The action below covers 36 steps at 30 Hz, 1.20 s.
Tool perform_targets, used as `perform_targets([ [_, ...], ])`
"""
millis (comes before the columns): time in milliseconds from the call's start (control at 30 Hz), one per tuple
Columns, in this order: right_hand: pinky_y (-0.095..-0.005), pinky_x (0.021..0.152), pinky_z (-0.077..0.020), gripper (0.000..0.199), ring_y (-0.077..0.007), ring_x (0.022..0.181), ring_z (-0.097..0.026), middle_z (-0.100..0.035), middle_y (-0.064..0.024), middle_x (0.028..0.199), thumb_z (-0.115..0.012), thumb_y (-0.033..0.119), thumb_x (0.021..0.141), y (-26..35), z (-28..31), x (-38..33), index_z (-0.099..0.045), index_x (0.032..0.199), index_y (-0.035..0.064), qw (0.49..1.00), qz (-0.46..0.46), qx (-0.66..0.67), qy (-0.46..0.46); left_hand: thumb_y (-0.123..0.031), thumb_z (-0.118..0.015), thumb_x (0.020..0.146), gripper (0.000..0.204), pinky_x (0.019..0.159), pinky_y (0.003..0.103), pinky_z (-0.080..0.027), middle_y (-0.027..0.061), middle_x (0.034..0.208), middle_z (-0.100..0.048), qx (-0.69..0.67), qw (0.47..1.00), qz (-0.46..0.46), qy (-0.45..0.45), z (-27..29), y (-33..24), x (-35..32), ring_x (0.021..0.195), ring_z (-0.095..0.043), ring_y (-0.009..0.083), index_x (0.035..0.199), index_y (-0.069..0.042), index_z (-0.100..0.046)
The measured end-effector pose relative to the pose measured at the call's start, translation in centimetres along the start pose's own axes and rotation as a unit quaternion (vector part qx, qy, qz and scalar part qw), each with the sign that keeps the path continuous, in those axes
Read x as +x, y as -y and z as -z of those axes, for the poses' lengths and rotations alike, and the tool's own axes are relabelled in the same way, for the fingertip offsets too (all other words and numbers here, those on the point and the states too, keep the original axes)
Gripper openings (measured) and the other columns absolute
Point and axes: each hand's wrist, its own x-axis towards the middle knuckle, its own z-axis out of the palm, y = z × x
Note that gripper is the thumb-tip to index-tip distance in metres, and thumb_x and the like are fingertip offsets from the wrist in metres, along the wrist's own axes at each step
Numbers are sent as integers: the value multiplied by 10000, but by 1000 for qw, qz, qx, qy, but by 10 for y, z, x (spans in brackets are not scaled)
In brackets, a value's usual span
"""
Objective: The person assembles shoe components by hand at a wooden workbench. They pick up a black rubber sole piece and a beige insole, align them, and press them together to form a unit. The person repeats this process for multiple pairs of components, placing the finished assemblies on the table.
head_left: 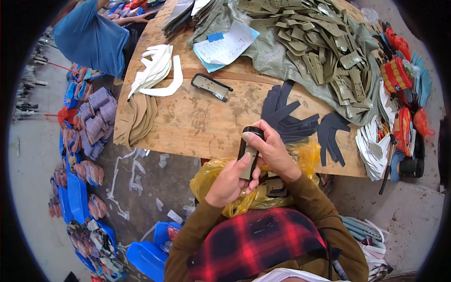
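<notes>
Above the table's front edge, both my hands hold an olive insole board (252, 154) with a black edge. My left hand (226, 184) grips its lower end, thumb on its face. My right hand (275, 152) closes round the black upper end, thumb on top. Below them, a yellow plastic bag (206, 177) lies open on my lap, with similar black-edged pieces (276, 189) in it. Another black-edged insole board (211, 88) lies on the table. Black curved strips (287, 118) fan out just beyond my right hand, with a smaller bunch (331, 134) beside them.
A large heap of olive insole boards (324, 42) covers the far right of the wooden table (188, 124). White curved pieces (159, 70), tan pieces (137, 117) and papers (230, 44) also lie there. Blue bins (77, 197) stand at left, near another person (91, 40).
</notes>
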Motion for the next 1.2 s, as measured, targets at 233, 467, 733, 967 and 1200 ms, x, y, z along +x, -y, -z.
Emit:
perform_targets([
  [233, -217, 569, -476, 368, -69, 691, -572, -588, -31, 901, -651, 164, 915, 9, 10, -10, -486, 1219, 36, 991, -78, 44, 103, -408, -492, 1016, 435, 426, 201, -362, 18, 821, -536, 23, 998, 21, -55, -10, -4, -5, 587, -494, 86, 1186, -8, -517],
  [467, -257, 829, -476, 324, -105, 926, -582, -630, -40, 1104, -514, 159, 1001, -11, 23, 2, -547, 1282, 1, 987, 78, -122, 66, -527, -424, 1006, 564, 411, 194, -353, 14, 813, -521, -18, 998, 2, -56, -14, -1, -8, 573, -472, 80, 1217, -11, -503],
  [733, -323, 893, -474, 702, -176, 1022, -591, -581, -126, 1191, -592, 68, 940, -13, -12, -14, -197, 1519, 60, 992, 24, -19, 120, -616, -326, 994, 543, 420, 201, -360, 14, 815, -520, -58, 993, -35, -92, 1, -2, -16, 577, -488, 85, 1083, -110, -505],
  [967, -441, 793, -486, 423, -368, 923, -618, -636, -199, 1022, -641, 254, 901, -2, -15, 113, -541, 1229, 5, 838, 308, -449, -45, -558, -306, 1025, 634, 516, 232, -404, 6, 835, -538, -18, 967, -198, -159, 18, -21, -19, 638, -506, 106, 1329, -24, -463],
  [1200, -406, 728, -468, 309, -357, 869, -601, -622, -195, 947, -635, 265, 899, -27, -35, 178, -572, 1017, -13, 841, 239, -482, -49, -458, -404, 1038, 552, 666, 258, -463, 10, 888, -565, 3, 927, -295, -231, 44, -27, -7, 757, -553, 113, 1371, -18, -421],
])
